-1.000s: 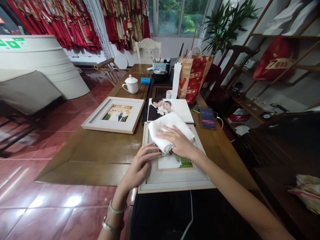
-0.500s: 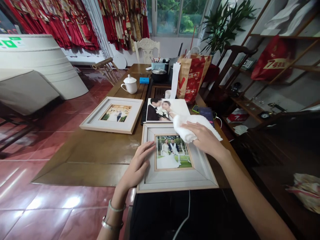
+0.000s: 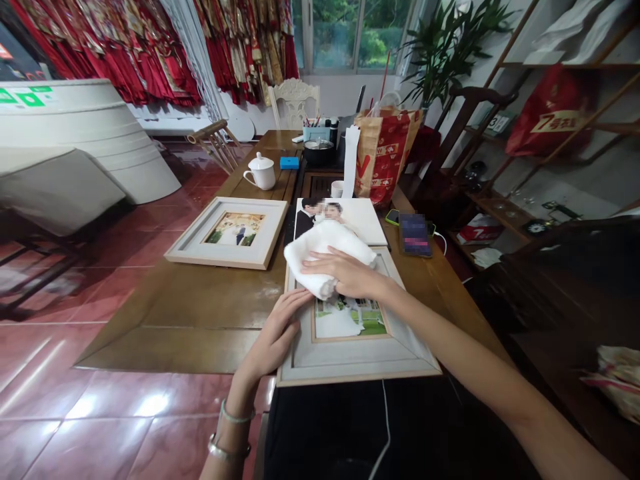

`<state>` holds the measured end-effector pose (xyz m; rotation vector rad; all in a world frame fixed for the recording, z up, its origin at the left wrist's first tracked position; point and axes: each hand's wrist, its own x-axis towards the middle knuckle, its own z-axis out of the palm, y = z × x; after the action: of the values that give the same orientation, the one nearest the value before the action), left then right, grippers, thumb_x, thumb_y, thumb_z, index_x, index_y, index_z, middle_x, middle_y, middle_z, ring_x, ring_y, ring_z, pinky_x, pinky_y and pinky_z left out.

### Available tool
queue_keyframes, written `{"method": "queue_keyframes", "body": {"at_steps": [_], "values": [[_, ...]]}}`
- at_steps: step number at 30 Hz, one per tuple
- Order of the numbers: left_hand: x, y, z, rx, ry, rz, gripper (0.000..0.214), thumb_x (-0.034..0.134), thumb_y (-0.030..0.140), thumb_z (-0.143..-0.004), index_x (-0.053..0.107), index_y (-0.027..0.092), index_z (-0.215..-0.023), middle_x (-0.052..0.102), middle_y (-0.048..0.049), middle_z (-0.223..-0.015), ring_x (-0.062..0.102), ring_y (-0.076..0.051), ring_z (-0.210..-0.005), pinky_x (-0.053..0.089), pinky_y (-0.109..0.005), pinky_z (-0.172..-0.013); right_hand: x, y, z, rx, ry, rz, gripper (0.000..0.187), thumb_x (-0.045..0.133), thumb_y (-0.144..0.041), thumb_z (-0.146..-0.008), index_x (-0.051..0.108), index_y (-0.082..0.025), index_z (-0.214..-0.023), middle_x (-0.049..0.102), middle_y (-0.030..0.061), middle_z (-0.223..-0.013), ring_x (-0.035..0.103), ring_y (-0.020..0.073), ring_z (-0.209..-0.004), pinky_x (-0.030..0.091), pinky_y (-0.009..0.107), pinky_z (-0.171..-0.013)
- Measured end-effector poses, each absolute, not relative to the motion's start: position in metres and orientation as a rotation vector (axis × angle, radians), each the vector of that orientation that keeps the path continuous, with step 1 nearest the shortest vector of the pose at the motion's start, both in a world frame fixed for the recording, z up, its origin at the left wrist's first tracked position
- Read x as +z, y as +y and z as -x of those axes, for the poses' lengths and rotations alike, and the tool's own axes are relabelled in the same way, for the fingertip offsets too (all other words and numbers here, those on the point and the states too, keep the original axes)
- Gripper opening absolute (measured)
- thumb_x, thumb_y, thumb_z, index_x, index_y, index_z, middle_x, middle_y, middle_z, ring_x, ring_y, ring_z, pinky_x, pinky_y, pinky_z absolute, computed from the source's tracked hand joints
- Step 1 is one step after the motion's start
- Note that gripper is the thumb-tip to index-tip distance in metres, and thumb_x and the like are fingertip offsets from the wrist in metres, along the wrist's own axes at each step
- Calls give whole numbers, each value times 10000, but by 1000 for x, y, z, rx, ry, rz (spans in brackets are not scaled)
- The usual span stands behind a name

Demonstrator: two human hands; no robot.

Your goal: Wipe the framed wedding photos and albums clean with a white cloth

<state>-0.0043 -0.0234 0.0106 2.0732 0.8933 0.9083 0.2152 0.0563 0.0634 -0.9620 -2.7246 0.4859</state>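
Right hand (image 3: 345,273) palm down on the white cloth (image 3: 325,243), fingers nearly straight and close together over the top, thumb hidden – has hold of the cloth. Cloth is bunched into a thick folded pad, lying across the upper left part of the near picture frame (image 3: 340,367) and overlapping the lower part of the loose photo print (image 3: 367,220) behind it. Upper part of the framed photo (image 3: 345,323) is covered; white dress and green grass show below.

Left hand (image 3: 277,327) open, fingers stretched out, resting on the left side of the near frame, gripping nothing. Its fingertips are right by the cloth's lower corner – can't tell if they touch it. Two bracelets (image 3: 220,450) on that wrist.

Near frame lies flat, face up, at the front edge of the wooden table (image 3: 200,320). Second frame (image 3: 200,227) lies face up to the left, well apart from the hands. Phone (image 3: 415,233) right of the loose print. Further back: lidded white mug (image 3: 261,173), blue box (image 3: 289,163), black pot (image 3: 320,153), small white cup (image 3: 337,189), and an upright paper bag (image 3: 383,153).
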Motion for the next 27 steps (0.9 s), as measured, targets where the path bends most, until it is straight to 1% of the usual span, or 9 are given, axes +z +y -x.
{"method": "queue_keyframes", "body": {"at_steps": [2, 5, 9, 12, 15, 18, 20, 24, 27], "values": [[11, -24, 4, 895, 899, -2062, 518, 378, 115, -926, 437, 285, -1412, 445, -47, -1458, 339, -251, -1370, 232, -495, -1165, 64, 49, -242, 511, -2709, 1070, 866, 364, 86, -568, 521, -252, -1350, 502, -4, -1436, 336, 159, -1403, 200, 492, -1170], [11, -24, 3, 889, 909, -2072, 536, 363, 108, -928, 404, 293, -1430, 401, -36, -1494, 307, -241, -1394, 202, -487, -1180, 63, 38, -284, 413, -2605, 1302, 848, 364, 77, -602, 514, -276, -1358, 522, -16, -1419, 362, 181, -1392, 198, 529, -1166], [10, -24, 2, 904, 923, -2105, 536, 364, 128, -938, 368, 283, -1451, 357, -43, -1522, 261, -243, -1419, 187, -489, -1186, 51, 33, -315, 150, -2430, 1539, 744, 474, -1, -691, 486, -254, -1390, 438, 56, -1485, 297, 265, -1422, 185, 581, -1151], [8, -24, 2, 910, 952, -2114, 511, 371, 162, -951, 373, 270, -1451, 321, -55, -1541, 218, -259, -1439, 162, -504, -1191, 41, 31, -314, 78, -2396, 1581, 647, 532, -85, -753, 503, -231, -1383, 390, 98, -1512, 248, 303, -1437, 202, 585, -1141], [6, -24, 4, 908, 971, -2101, 495, 376, 199, -962, 373, 267, -1452, 269, -60, -1565, 176, -279, -1454, 139, -519, -1193, 38, 20, -303, 69, -2417, 1583, 641, 497, -56, -752, 519, -227, -1369, 426, 92, -1493, 244, 291, -1439, 177, 584, -1150], [5, -24, 4, 902, 980, -2090, 500, 375, 222, -971, 342, 280, -1467, 247, -53, -1575, 159, -280, -1460, 128, -516, -1198, 43, -8, -291, 116, -2517, 1508, 694, 515, -30, -688, 535, -222, -1355, 419, 92, -1498, 234, 285, -1443, 130, 577, -1165], [5, -25, 4, 901, 988, -2088, 503, 378, 233, -977, 326, 290, -1474, 247, -48, -1576, 160, -276, -1461, 125, -513, -1200, 50, -34, -284, 201, -2586, 1420, 678, 537, -56, -688, 548, -234, -1342, 439, 79, -1487, 244, 279, -1440, 120, 571, -1170], [6, -24, 3, 898, 985, -2086, 495, 404, 237, -978, 342, 303, -1464, 258, -43, -1573, 165, -265, -1460, 132, -509, -1200, 64, -79, -280, 395, -2662, 1263, 547, 522, -116, -756, 601, -257, -1278, 520, 48, -1429, 346, 254, -1400, 187, 540, -1172], [6, -24, 3, 889, 965, -2076, 488, 383, 214, -982, 349, 305, -1461, 258, -40, -1572, 154, -254, -1462, 122, -509, -1202, 69, -87, -289, 415, -2656, 1262, 604, 466, -26, -668, 637, -209, -1217, 583, 41, -1367, 357, 234, -1395, 218, 500, -1180]]}}
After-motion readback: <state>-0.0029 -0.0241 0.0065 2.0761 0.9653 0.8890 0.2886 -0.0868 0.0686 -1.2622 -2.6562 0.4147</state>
